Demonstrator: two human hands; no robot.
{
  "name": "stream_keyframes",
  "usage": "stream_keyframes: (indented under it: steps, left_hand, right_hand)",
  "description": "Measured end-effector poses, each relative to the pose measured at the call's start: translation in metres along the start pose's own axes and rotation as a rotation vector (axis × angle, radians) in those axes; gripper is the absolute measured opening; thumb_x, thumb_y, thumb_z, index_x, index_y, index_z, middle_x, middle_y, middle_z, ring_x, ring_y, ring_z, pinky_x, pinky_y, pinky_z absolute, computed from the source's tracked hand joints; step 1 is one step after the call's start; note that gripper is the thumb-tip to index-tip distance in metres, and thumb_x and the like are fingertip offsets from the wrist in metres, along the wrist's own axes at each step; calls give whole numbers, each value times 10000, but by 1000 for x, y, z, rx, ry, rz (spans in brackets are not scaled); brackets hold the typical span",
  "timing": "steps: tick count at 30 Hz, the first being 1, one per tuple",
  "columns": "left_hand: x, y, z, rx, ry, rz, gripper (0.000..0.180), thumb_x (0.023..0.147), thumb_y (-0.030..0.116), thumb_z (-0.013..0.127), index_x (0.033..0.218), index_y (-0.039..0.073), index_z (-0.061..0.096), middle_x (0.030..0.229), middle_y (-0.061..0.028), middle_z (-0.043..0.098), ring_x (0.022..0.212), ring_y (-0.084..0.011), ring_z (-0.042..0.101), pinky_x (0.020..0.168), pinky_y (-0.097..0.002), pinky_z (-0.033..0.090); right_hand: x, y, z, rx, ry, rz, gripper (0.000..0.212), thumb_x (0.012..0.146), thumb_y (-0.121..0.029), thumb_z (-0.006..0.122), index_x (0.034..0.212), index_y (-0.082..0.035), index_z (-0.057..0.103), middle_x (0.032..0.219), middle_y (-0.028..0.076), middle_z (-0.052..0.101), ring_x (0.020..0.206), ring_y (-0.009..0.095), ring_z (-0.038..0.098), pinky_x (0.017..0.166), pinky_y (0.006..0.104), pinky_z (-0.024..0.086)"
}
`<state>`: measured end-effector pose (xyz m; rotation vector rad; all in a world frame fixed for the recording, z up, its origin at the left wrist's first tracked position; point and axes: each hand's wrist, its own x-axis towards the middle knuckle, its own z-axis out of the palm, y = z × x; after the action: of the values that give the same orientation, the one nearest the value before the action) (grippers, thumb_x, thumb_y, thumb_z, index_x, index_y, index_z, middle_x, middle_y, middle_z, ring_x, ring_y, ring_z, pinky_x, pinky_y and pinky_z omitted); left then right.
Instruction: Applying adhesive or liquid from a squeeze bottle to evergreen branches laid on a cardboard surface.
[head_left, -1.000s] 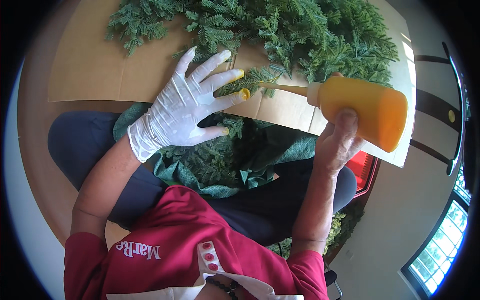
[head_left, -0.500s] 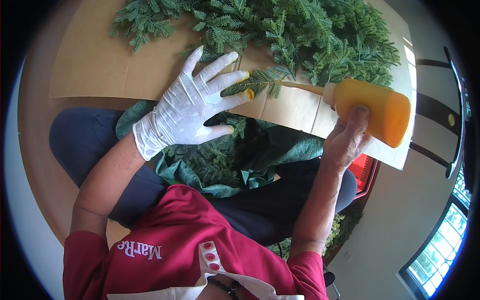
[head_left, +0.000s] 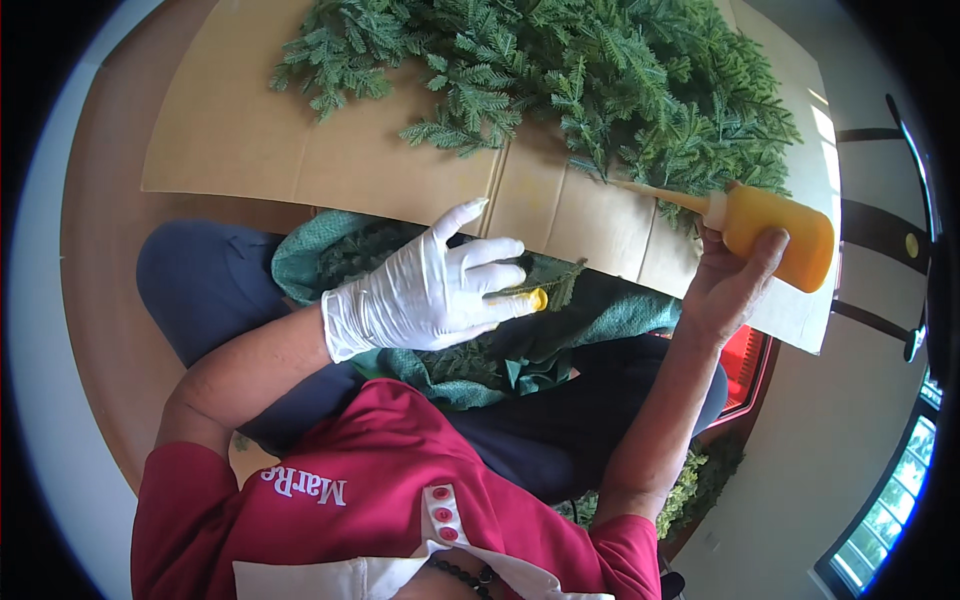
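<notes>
My left hand [head_left: 430, 290], in a white glove with a yellow-stained fingertip, hovers above the near edge of the cardboard with its fingers apart. Its thumb is hidden. Just beyond the fingertips, a small fir sprig [head_left: 562, 284] shows over the green sack [head_left: 625, 308]; whether the hand touches it I cannot tell. My bare right hand [head_left: 735, 285] grips an orange squeeze bottle [head_left: 780, 238] lying sideways, its long thin nozzle pointing left. The nozzle tip is close to the heap of green fir branches [head_left: 600, 80] on the cardboard sheet [head_left: 240, 150].
The sack lies between my legs with greenery [head_left: 470, 365] inside. Beside my right leg stands a red plastic container [head_left: 745, 365], with more foliage [head_left: 690, 485] nearer. A dark-framed piece of furniture [head_left: 880, 235] is at the right, and a barred window [head_left: 885, 510] below it.
My left hand has drawn back from the cardboard toward the sack, and the sprig has moved there from under the nozzle. The bottle has shifted slightly right and down.
</notes>
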<state>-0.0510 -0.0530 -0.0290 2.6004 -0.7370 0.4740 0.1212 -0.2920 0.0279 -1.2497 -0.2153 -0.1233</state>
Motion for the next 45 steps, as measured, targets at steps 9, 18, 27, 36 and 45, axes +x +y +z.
stream_keyframes:
  steps: [9, 18, 27, 36, 45]
  left_hand:
    - [0, -75, -31, 229, 304, -404, 380, 776, 146, 700, 1152, 166, 650, 1151, -7, 555, 1025, -208, 551, 937, -359, 431]
    - [7, -75, -36, -22, 318, -494, 188, 791, 117, 698, 978, 132, 687, 1031, 3, 593, 866, -196, 580, 753, -322, 474]
    - [15, -40, -19, 49, 260, -202, 205, 762, 119, 724, 963, 118, 682, 1026, -9, 587, 807, -179, 585, 692, -309, 480]
    - [-18, 20, 14, -8, -341, -418, 343, 799, 254, 717, 1107, 114, 664, 686, -90, 663, 551, -309, 619, 509, -371, 468]
    - [-36, -21, 75, -5, -430, -477, 316, 781, 267, 707, 1027, 85, 625, 674, -96, 659, 588, -330, 628, 524, -397, 453]
  right_hand:
    - [1, 2, 3, -62, 69, -40, 449, 1013, -350, 529, 1252, 28, 487, 1104, 219, 638, 891, 231, 655, 732, 288, 570]
    - [-2, -5, 10, -61, 65, -14, 432, 1011, -325, 528, 1238, 41, 487, 1091, 216, 639, 815, 212, 624, 707, 291, 537]
    - [-4, -7, 5, -30, 25, -38, 461, 977, -339, 601, 1210, 45, 497, 1031, 173, 627, 815, 226, 656, 731, 312, 578]
    - [-4, -10, -5, -11, 39, -24, 449, 984, -340, 578, 1212, 38, 497, 1029, 181, 641, 796, 216, 649, 736, 313, 567]
    - [-10, -16, 15, -73, 102, -20, 433, 1005, -339, 523, 1233, 27, 479, 1068, 205, 651, 796, 202, 633, 745, 307, 545]
